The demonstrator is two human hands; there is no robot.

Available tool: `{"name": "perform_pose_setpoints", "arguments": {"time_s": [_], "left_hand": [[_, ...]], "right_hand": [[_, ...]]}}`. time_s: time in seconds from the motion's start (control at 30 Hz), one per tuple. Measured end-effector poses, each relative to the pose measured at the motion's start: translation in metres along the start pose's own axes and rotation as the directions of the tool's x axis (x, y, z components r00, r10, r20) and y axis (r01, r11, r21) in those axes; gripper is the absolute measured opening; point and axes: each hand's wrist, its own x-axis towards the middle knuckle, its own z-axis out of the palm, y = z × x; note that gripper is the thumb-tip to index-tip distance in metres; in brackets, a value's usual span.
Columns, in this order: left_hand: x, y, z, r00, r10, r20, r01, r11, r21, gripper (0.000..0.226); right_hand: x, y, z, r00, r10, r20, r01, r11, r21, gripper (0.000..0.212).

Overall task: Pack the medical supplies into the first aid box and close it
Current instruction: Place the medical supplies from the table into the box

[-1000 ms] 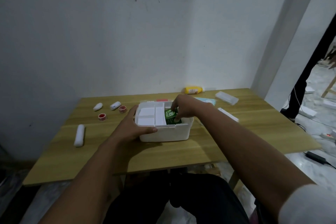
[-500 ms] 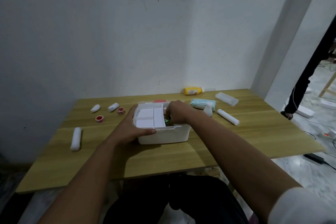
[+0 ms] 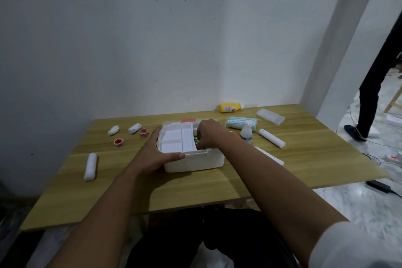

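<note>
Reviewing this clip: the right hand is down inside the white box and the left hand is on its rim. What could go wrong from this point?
1. The right hand is pressing the green item in beside the white divider tray; it may jam or tilt the tray.
2. The spray bottle stands upright close to the right forearm; pulling back could topple it.
3. If the left hand loses its grip, the first aid box may slide.

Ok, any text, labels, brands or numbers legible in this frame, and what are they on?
None can be read.
Yellow bottle: label with red patch, print too small.
Green item in the first aid box, under the right hand: mostly hidden, lettering unreadable.
Small white roll: bluish mark, blurred.
Clear spray bottle: label blurred.
</note>
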Motion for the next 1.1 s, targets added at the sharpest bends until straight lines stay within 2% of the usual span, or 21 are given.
{"name": "perform_pose_setpoints", "arguments": {"time_s": [0.17,0.27,0.37,0.43,0.53,0.67,0.73,0.83,0.97,1.0,1.1], "left_hand": [[0.001,0.000,0.000,1.000,-0.002,0.004,0.002,1.000,0.015,0.095],[0.004,-0.005,-0.003,1.000,-0.004,0.019,0.004,1.000,0.028,0.102],[0.007,-0.007,-0.003,0.999,-0.009,0.040,0.008,1.000,0.028,0.095],[0.008,-0.004,-0.001,0.999,-0.011,0.038,0.010,1.000,0.025,0.085],[0.011,-0.003,0.002,0.999,-0.005,0.035,0.004,1.000,0.018,0.083],[0.017,-0.007,0.006,1.000,0.003,0.022,-0.003,1.000,0.000,0.085],[0.022,-0.011,0.008,1.000,0.004,0.024,-0.003,1.000,-0.021,0.097],[0.029,-0.021,0.008,1.000,0.003,0.023,-0.002,0.999,-0.037,0.112],[0.033,-0.022,0.012,1.000,-0.013,0.012,0.014,0.998,-0.069,0.111],[0.033,-0.023,0.013,1.000,-0.015,0.012,0.016,0.997,-0.074,0.109],[0.033,-0.023,0.013,1.000,-0.024,-0.002,0.024,0.997,-0.069,0.109]], "right_hand": [[-0.002,0.002,-0.004,1.000,-0.026,0.006,0.025,0.996,0.086,0.041],[-0.005,0.018,-0.030,0.999,-0.021,-0.051,0.036,0.944,0.328,0.046],[-0.009,0.054,-0.063,0.982,0.101,-0.157,-0.004,0.852,0.524,0.033],[-0.010,0.086,-0.077,0.959,0.201,-0.198,-0.054,0.820,0.570,0.025],[-0.014,0.138,-0.084,0.905,0.360,-0.225,-0.165,0.786,0.595,0.018],[-0.012,0.207,-0.067,0.818,0.506,-0.275,-0.320,0.797,0.512,0.019],[-0.011,0.233,-0.051,0.791,0.550,-0.268,-0.404,0.798,0.446,0.027],[-0.004,0.258,-0.026,0.789,0.583,-0.196,-0.501,0.794,0.345,0.048],[0.013,0.283,0.000,0.783,0.620,-0.052,-0.605,0.779,0.167,0.083],[0.016,0.288,0.006,0.775,0.630,-0.051,-0.618,0.772,0.149,0.080],[0.019,0.290,0.015,0.767,0.621,-0.165,-0.605,0.784,0.139,0.048]]}}
